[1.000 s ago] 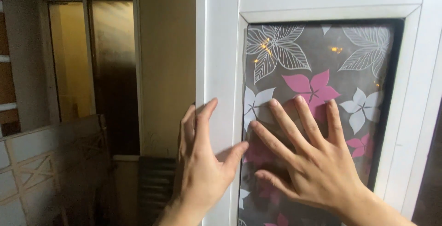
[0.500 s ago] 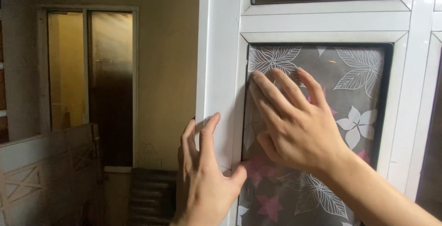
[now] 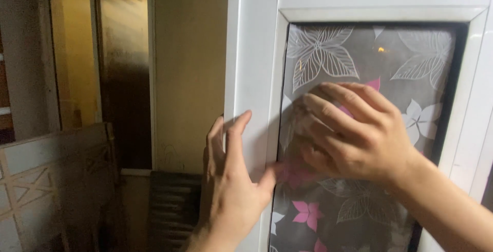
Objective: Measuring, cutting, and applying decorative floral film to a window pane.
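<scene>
Grip loose on both hands: fingers spread, flat against a window, clasping nothing.
From the head camera, the right hand (image 3: 354, 131) presses palm-down on the grey flower-patterned film (image 3: 359, 129) covering the glass pane, its fingertips blurred, perhaps sliding. Beside it the left hand (image 3: 233, 180) lies open along the white plastic window frame (image 3: 251, 67), thumb reaching onto the film's left edge.

right hand (image 3: 354, 134) fingertips blurred | floral film (image 3: 359, 206) partly hidden, bottom cut off

Dim warm light, slight motion blur
</scene>
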